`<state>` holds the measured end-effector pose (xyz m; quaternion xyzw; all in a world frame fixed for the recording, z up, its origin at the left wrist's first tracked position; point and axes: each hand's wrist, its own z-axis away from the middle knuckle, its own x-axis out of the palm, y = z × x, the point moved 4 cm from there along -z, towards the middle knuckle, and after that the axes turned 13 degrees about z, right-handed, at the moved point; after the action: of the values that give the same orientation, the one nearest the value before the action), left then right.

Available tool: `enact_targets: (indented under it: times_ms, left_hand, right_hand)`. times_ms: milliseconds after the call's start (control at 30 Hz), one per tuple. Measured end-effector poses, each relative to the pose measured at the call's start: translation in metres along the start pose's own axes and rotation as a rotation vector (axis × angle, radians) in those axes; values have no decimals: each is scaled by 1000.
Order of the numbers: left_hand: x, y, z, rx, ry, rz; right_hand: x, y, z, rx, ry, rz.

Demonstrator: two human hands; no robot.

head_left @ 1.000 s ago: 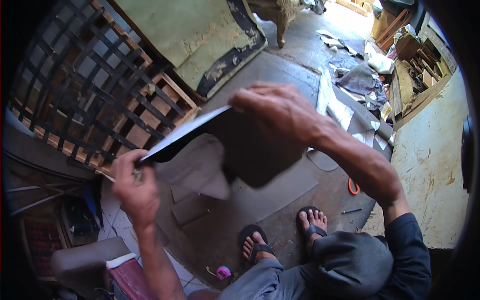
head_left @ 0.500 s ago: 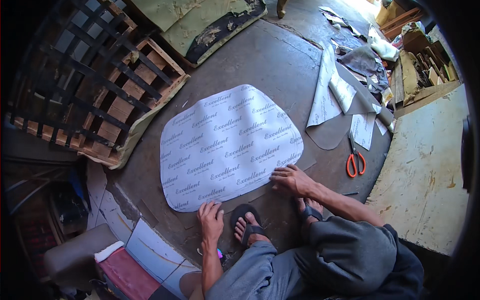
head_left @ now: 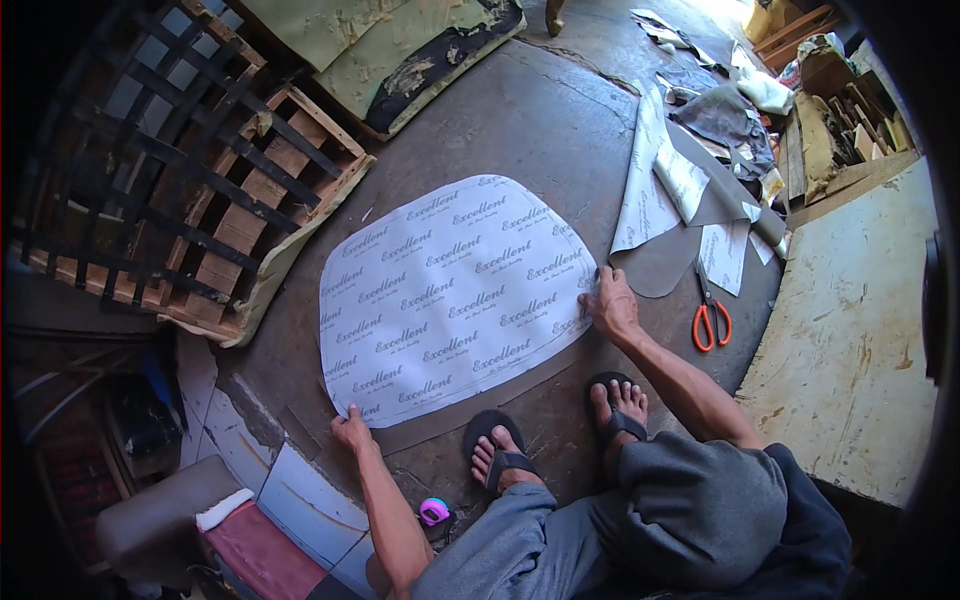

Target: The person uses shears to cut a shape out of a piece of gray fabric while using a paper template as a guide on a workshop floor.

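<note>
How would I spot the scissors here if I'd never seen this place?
Start from the large pale panel along the right side of the picture. On the dark floor between it and the person's right hand lie the scissors, blades pointing toward the grey and white scraps. Their bright red-orange loop handles set them apart from those muted pieces.

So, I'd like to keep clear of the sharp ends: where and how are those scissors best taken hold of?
Probably by the orange handles, with the right hand coming from the near side and closing around both. The scissors appear to lie flat, handles turned toward the near side, while the dark blades point away toward the material scraps.
</note>
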<state>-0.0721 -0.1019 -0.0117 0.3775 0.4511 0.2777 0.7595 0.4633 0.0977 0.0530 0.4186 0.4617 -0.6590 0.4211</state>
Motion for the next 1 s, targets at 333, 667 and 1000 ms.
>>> enact_targets:
  times_ms: [333, 667, 1000]
  left_hand:
    - [-17, 13, 46, -240, -27, 608]
    - [-32, 5, 54, -295, -250, 777]
    - [-26, -13, 50, -391, -303, 823]
  right_hand:
    - [-3, 12, -5, 90, 121, -20]
    - [0, 6, -14, 111, 30, -52]
    - [-1, 14, -22, 103, 9, -129]
